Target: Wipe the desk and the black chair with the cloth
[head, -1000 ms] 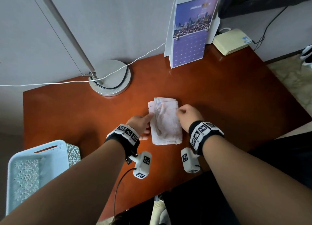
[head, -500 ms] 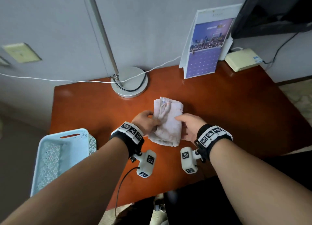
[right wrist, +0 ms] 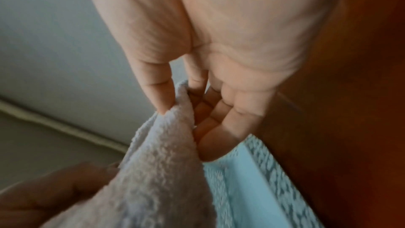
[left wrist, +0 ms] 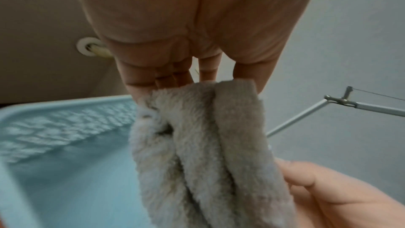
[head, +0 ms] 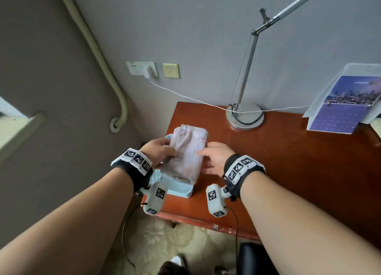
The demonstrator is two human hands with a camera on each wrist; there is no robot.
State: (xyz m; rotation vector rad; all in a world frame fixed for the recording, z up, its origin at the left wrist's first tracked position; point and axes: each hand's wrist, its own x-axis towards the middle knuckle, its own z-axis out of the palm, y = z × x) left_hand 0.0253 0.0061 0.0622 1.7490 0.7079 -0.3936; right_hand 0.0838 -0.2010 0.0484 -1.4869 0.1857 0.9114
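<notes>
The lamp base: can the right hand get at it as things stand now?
Probably yes. Bare desk lies between the right hand and the lamp base, but that hand is busy holding the cloth.

Both bare forearms extended forward, wrists banded. Left hand [head: 159, 151] and right hand [head: 216, 156] face each other, each grip pinching one side of the folded cloth [head: 188, 151] between thumb and fingers

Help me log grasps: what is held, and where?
The folded cloth: the left hand grips its left edge, the right hand its right edge.
</notes>
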